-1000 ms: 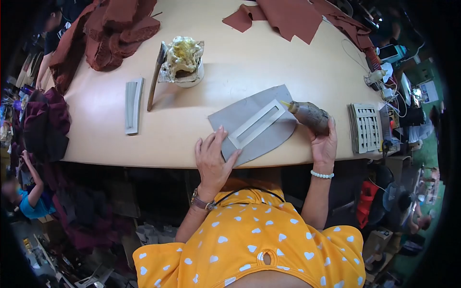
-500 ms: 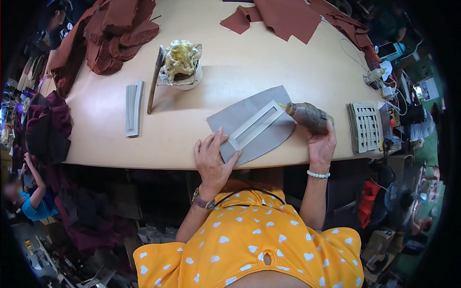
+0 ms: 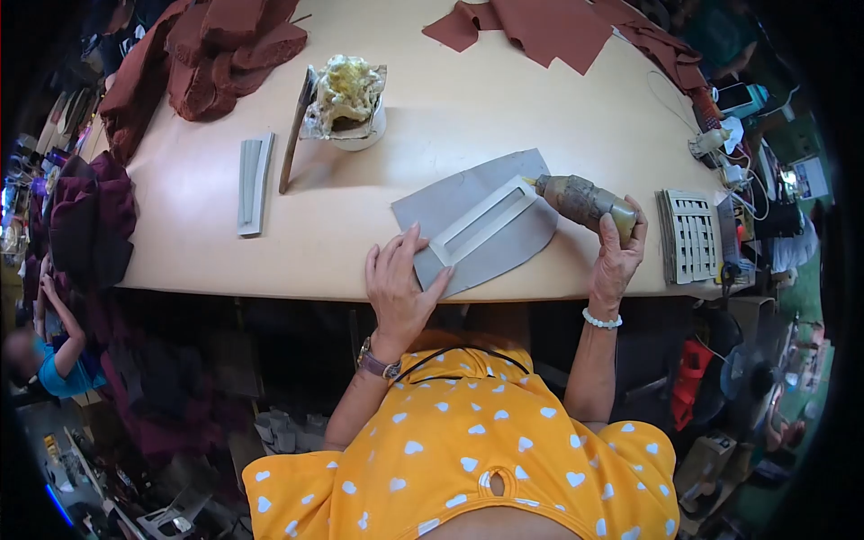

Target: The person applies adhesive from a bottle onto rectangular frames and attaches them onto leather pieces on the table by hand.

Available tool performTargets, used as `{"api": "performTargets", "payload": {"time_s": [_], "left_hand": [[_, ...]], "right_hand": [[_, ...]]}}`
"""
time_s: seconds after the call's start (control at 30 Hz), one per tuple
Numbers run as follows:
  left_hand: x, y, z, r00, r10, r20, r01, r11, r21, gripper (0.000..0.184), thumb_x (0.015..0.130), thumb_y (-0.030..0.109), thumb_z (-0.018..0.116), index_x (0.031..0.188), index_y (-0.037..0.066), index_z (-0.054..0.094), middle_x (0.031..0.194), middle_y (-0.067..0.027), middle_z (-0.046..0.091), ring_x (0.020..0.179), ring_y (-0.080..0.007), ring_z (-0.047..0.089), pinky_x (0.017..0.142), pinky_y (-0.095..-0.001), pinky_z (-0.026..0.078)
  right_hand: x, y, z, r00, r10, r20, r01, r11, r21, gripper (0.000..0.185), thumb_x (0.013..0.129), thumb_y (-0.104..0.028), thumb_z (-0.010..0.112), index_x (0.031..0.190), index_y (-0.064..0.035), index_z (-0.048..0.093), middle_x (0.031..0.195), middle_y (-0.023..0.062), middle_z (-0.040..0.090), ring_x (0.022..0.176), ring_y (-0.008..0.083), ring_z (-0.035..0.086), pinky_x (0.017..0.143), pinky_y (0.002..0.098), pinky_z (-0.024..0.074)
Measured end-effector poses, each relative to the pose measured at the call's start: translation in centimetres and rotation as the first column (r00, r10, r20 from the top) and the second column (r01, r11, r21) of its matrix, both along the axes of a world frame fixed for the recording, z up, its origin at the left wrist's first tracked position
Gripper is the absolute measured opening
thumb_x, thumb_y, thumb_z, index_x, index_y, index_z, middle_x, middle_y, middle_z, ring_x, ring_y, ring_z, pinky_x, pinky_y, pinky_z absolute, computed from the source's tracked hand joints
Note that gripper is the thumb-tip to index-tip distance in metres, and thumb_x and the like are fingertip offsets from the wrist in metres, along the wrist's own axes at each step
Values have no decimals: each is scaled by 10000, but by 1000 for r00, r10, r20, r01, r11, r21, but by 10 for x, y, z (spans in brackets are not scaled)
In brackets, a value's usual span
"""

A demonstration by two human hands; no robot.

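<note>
A grey flat panel [image 3: 517, 245] with curved sides lies near the table's front edge. On top of it rests a pale rectangular frame [image 3: 490, 226] with a long slot. My left hand [image 3: 399, 281] lies over the panel's lower left end, fingers spread, with thumb and fingertips on either side of the frame's near end. In my right hand [image 3: 616, 256] is a brown-stained squeeze bottle [image 3: 580, 202], tilted sideways. Its yellowish nozzle points left, at the frame's far end; whether it touches cannot be made out.
Beyond the panel stands a white pot [image 3: 364, 137] crusted with yellowish residue, a stick [image 3: 294, 148] beside it. Pale strips [image 3: 255, 184] lie left, slotted pieces [image 3: 691, 236] right. Reddish-brown material [image 3: 216, 58] covers the back left. Another person [image 3: 63, 364] is at far left.
The bottle's body has swung a little to the right with my right hand, its nozzle staying by the frame's far end. My left hand keeps its place on the panel. The whole view has shifted slightly.
</note>
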State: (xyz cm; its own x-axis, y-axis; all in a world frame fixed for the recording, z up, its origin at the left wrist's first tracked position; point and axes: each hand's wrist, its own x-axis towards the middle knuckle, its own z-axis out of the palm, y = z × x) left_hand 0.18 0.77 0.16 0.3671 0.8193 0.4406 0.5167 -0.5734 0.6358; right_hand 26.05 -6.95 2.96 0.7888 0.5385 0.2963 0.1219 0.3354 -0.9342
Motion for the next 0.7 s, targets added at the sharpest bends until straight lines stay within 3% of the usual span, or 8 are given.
{"api": "performTargets", "payload": {"time_s": [0.07,0.7], "left_hand": [[0,0,0,1000,10,-11,-10,1000,10,671,687,216,748,1270,49,460,1005,-53,627,1046,-239,528,957,-474,318],[2,0,2,1000,13,-11,-13,1000,-18,660,677,216,752,1259,63,481,995,-36,638,1068,-228,518,949,-482,323]], "right_hand": [[-2,0,1,996,-13,91,17,999,-47,432,818,-24,649,1215,-45,480,1070,49,532,967,122,524,844,249,454],[7,4,-11,996,-34,87,41,996,-78,417,812,-46,668,1189,-40,489,1060,50,535,938,132,546,818,251,488]]}}
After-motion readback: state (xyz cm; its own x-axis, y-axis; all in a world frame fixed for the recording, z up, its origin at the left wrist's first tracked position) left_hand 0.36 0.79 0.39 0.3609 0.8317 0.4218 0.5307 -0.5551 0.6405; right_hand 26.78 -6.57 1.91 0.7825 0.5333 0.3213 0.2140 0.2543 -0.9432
